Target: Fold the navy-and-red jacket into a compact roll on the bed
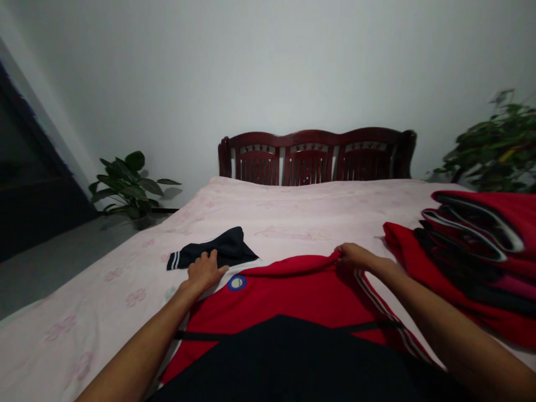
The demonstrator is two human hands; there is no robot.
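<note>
**Left hand** (204,272): lies palm down near the middle of the bed (125,298), with the forearm reaching in from the lower left. The fingers are loosely spread over a folded navy sleeve (218,249). Grip: relaxed and unclenched, with no grasp visible.

**Right hand** (354,255): sits near the middle of the bed, to the right of the left hand, with the forearm reaching in from the lower right and the wrist turned inward. Grip: fingers curled, clasping the raised upper edge of the red track jacket (293,293).

**Red track jacket**: lies spread out on the bed, between the hands and towards its near end. It has a round blue-rimmed badge (237,282), white stripes along the right-hand sleeve, and a dark navy lower part. The navy sleeve has white cuff stripes.

**Stack of folded red garments** (473,251): on the right side of the bed, just beside the right hand, with black and white trim showing along the folds.

**Dark red wooden headboard** (317,159): at the far end of the bed.

**Potted plants**: one green leafy plant (129,184) stands beyond the bed's far left corner, another (494,148) beyond its far right corner.
</note>
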